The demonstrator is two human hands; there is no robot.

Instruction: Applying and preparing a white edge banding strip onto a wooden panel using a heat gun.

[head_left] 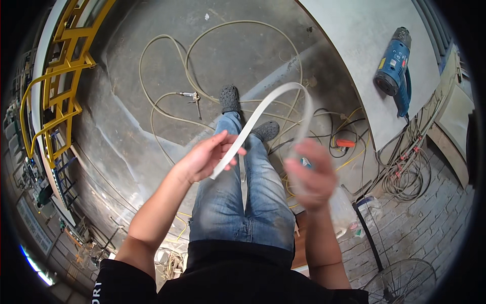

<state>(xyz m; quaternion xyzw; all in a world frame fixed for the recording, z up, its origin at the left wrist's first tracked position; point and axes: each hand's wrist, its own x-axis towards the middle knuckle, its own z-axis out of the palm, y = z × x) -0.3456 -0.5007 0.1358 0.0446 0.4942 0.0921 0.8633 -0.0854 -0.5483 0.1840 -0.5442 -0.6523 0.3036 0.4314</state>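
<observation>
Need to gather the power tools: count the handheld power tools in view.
1. A blue heat gun lies on the grey board at upper right, cord trailing toward the tangled cables. Others may be hidden among the clutter along the left edge.

1 white strip (263, 109), 1 heat gun (394, 68), 2 hands (205, 157).

Dim daylight, fisheye edges, motion blur

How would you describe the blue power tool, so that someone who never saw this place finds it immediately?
Look at the pale grey board at the upper right, above the tangle of cables. The blue power tool lies alone on it, near its right edge. It is the only blue, pistol-shaped thing there, with a dark round nozzle.
</observation>
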